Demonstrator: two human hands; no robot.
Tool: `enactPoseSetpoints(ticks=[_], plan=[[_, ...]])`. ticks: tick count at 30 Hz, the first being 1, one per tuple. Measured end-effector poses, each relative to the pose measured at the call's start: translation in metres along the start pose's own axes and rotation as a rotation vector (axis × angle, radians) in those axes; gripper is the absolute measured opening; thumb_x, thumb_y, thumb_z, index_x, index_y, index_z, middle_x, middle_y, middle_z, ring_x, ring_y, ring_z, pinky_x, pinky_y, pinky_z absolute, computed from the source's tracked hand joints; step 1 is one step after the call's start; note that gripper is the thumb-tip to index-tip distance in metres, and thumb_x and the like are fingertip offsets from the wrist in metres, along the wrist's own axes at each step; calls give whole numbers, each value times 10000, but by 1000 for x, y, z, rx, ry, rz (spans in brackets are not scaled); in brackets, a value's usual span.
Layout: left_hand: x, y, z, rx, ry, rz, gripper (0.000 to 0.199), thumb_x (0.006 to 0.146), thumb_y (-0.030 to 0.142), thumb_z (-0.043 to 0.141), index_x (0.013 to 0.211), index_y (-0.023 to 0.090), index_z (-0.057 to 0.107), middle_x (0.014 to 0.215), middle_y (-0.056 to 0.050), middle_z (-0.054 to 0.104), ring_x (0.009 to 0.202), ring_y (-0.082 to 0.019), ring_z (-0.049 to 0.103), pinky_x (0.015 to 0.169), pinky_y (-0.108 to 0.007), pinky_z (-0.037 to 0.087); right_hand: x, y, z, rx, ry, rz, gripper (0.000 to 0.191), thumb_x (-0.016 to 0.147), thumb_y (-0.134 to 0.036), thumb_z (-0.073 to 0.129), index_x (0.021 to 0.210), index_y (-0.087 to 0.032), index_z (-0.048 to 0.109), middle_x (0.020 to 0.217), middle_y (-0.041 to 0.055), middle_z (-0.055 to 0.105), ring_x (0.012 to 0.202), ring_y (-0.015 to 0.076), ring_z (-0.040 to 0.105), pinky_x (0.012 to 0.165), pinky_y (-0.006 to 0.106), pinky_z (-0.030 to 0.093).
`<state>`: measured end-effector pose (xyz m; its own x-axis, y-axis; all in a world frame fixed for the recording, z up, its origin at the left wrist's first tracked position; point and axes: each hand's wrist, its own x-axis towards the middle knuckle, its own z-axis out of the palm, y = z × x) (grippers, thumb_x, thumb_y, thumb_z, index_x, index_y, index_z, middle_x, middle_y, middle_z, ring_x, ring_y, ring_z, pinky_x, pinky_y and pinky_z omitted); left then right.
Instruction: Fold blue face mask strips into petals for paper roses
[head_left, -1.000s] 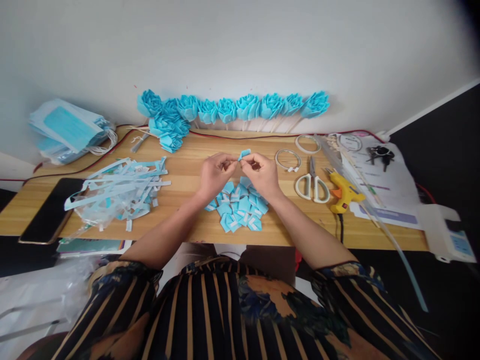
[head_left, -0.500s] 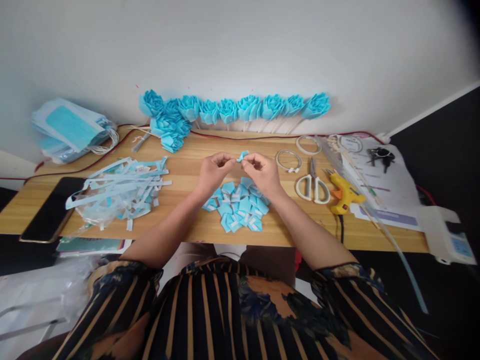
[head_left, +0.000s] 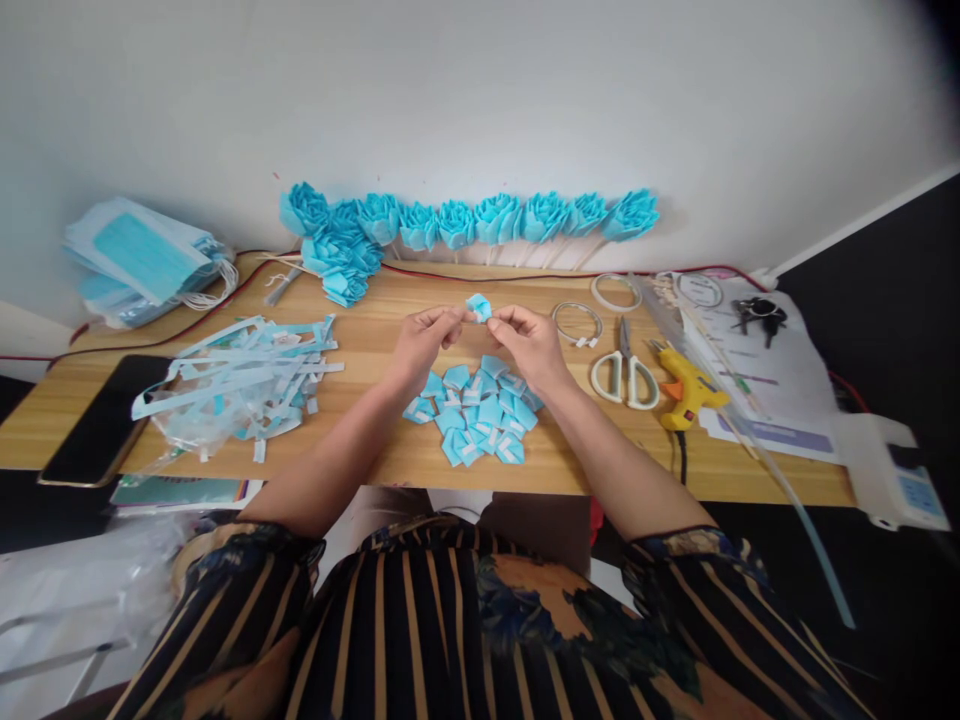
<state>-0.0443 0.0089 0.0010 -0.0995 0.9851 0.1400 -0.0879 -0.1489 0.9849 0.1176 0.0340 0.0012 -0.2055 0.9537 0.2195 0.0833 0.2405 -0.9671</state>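
Between my hands, above the middle of the wooden table [head_left: 375, 350], is a small folded light-blue piece [head_left: 478, 306]. My left hand [head_left: 426, 343] pinches its left side with thumb and fingers. The fingers of my right hand [head_left: 529, 345] are closed on its right side. Just below my hands lies a pile of folded blue pieces [head_left: 484, 412], some with white strips on them. Along the wall stand several blue flowers [head_left: 497, 217] on thin sticks, with more blue flowers [head_left: 341, 255] heaped at their left end.
Blue masks [head_left: 146, 255], cut strips [head_left: 247, 375] and a phone [head_left: 105, 420] are on the left. To the right are white-handled scissors [head_left: 625, 375], tape rings [head_left: 577, 323], a yellow glue gun [head_left: 690, 390], keys [head_left: 759, 312] and papers [head_left: 795, 370]. A red-black cable runs along the back.
The small blue piece has turned and now shows more of its wider face between my fingers. Both hands stay in nearly the same place.
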Motion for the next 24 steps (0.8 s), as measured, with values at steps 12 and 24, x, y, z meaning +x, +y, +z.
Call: enactPoseSetpoints(ticks=[12,24], plan=[[-2,4,1,29,12,-85,371,756,515,691,640,174,604,528,31,466,503,-81,375,504,-253,290,0,-1,-1,59,2,10,198,752,-394,661,733,-198,642,654,-24,592,608,112,529,594,250,477],[1,-3,-1,-59,-42,-57,233,706,342,697,643,182,540,565,43,463,545,-79,393,569,-246,330,-2,-2,-3,87,-164,78,248,808,-438,599,793,-200,666,774,13,670,689,134,583,632,257,483]])
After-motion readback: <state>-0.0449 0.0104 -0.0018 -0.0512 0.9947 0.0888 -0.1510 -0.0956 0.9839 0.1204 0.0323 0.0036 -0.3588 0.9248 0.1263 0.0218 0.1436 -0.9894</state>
